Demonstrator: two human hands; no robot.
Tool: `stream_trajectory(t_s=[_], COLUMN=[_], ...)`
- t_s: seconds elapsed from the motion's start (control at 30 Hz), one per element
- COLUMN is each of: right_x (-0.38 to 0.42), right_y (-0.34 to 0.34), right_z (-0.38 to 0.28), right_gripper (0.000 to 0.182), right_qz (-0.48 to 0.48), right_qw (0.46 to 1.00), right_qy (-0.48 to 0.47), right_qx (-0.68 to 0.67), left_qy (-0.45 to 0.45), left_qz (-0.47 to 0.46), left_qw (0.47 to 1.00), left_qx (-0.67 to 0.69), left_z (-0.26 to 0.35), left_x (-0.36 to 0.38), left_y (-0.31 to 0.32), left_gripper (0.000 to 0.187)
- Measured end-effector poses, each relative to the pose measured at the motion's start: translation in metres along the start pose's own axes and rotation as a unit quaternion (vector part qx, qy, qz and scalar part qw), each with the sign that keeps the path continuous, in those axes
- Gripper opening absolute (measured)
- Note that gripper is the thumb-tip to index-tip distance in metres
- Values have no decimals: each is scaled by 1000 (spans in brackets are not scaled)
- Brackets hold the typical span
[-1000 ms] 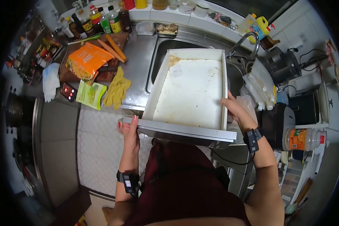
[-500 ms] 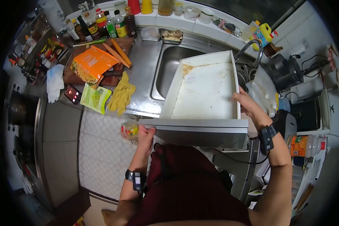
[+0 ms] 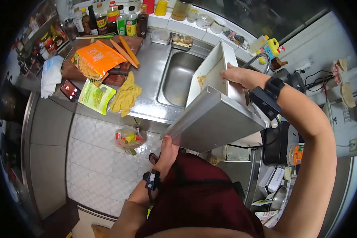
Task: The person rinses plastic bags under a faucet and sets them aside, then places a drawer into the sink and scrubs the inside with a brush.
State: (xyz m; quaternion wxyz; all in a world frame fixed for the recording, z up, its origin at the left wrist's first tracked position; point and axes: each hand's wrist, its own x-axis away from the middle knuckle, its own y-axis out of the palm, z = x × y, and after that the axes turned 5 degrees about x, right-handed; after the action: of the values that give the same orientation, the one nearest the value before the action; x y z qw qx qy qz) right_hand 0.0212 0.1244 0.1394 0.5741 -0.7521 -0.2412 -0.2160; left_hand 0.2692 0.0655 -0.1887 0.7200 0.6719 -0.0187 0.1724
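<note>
In the head view, a person in a dark red garment (image 3: 204,198) tips a drawer (image 3: 222,123) at the front of a kitchen sink (image 3: 182,81), its far end over the steel basin. The drawer is a deep rectangular box with smooth white walls and a flat grey front panel with a metallic sheen, edged by a paler strip; tan, grainy residue (image 3: 201,81) clings inside. The left grip (image 3: 168,154) is clamped on the panel's lower left corner, thumb showing. The right grip (image 3: 240,76) is closed over the rim of the raised white side wall, its fingers partly hidden

On the brushed-metal desk (image 3: 150,85), a crumpled yellow cloth (image 3: 127,95) lies near a glossy green packet (image 3: 97,96), and a shiny orange packet (image 3: 101,57) rests on a wooden board (image 3: 65,70) beside slim, tapering carrots (image 3: 129,51). Below, a crinkled clear plastic bag (image 3: 131,137) sits on the pale tiled floor (image 3: 91,158)

Half a second ago the drawer was much nearer level, its white bottom open to view; now it leans steeply onto its left side, the panel aslant and the interior narrowed to a sliver. The right arm has risen, more of the basin shows, and both grips remain on the drawer
</note>
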Motion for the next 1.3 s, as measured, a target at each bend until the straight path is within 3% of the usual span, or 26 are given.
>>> stream_trajectory(t_s=[0.03, 0.13, 0.17, 0.23, 0.3, 0.4, 0.5, 0.53, 0.6, 0.63, 0.7, 0.77, 0.9, 0.97, 1.07, 1.1, 1.2, 1.23, 1.27, 1.3], right_x=[3, 7, 4, 2, -4, -14, -37, -37, -34, 1, -2, -3, 4, 8, 32, 43, 46, -19, -13, -11], right_y=[7, 6, 10, -2, 5, 17, 24, 18, 1, 21, 21, 19, 30, 36, 51, 55, 49, 41, 23, 30], right_z=[-7, -46, -48, -47, -71, -77, -94, -90, -76, -99, -92, -91, -109, -109, -121, -129, -121, -117, -99, -105], right_gripper=[78, 79, 36, 37, 43, 35, 38, 37, 36, 34, 35, 36, 36, 34, 37, 36, 28, 36, 27, 29], right_qz=[31, 19, 62, 9, -41, 0, -10, -6, 3, -4, -15, -20, -13, 25, 9, 22, 8, 22, 21, 17], right_qw=[999, 985, 986, 930, 956, 976, 952, 900, 718, 927, 889, 864, 854, 956, 973, 964, 985, 925, 719, 793], right_qy=[-8, 15, -41, -284, -122, -112, -70, -213, -476, -182, -276, -308, -294, -164, -127, -104, -82, -92, -387, -261], right_qx=[-13, 168, 147, 232, 262, 187, 298, 380, 508, 327, 365, 398, 429, 242, 191, 245, 150, 367, 577, 551], left_qy=[-1, -11, -20, -37, -51, -51, -41, -44, -48, -46, -39, -47, -56, -57, -64, -66, -66, -62, -57, -55], left_qz=[-4, -12, -12, -13, -7, -13, -2, -2, -2, -2, 1, -6, -16, 20, -1, -21, 15, 6, 0, -2], left_qw=[1000, 1000, 1000, 999, 998, 998, 999, 999, 999, 999, 999, 999, 998, 997, 995, 993, 996, 996, 997, 998], left_qx=[-9, -19, -8, 12, 36, 26, 19, 21, 24, 18, 7, 26, 40, 49, 81, 99, 65, 57, 49, 42], left_z=[-1, -2, -3, -7, -15, -15, -16, -16, -16, -16, -18, -20, -19, -20, -22, -23, -22, -22, -23, -26], left_x=[-1, 1, 6, 7, 8, 12, 13, 14, 15, 16, 16, 14, 16, 16, 19, 18, 16, 13, 10, 11], left_y=[-1, 5, 9, 9, 1, 0, 0, 1, 1, -1, -4, -9, -2, 1, -3, -3, 1, 3, 4, 3], left_gripper=[41, 52, 56, 65, 72, 77, 79, 79, 79, 79, 80, 79, 77, 78, 79, 80, 81, 82, 82, 82])
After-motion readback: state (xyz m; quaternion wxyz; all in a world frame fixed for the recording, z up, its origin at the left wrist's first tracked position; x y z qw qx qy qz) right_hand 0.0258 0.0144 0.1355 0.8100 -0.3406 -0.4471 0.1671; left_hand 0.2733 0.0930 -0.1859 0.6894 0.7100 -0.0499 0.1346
